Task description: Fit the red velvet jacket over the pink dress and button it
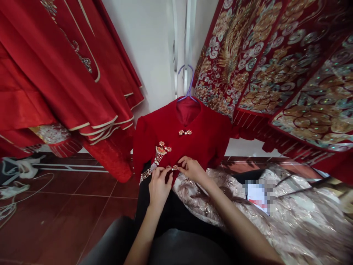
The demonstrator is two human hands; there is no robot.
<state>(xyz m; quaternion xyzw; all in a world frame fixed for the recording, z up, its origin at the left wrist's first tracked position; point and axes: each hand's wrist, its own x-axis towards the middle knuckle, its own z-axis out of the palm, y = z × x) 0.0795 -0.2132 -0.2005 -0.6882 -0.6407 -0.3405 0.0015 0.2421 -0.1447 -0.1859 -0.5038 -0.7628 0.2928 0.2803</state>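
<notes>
A red velvet top (204, 138) hangs on a purple hanger (189, 82) in front of me. It has a pearl knot clasp (185, 132) near the collar and a beaded tassel brooch (159, 154) on its left side. My left hand (159, 186) and my right hand (191, 168) meet at a lower pearl clasp (173, 168) on the top's front. Both hands pinch at that clasp with fingers closed on it.
Red robes with cream trim (68, 81) hang at the left. Heavily embroidered red and gold garments (281, 62) hang at the right. A pale shiny fabric (303, 221) lies at lower right. White cables (13, 191) lie on the red tiled floor (68, 213).
</notes>
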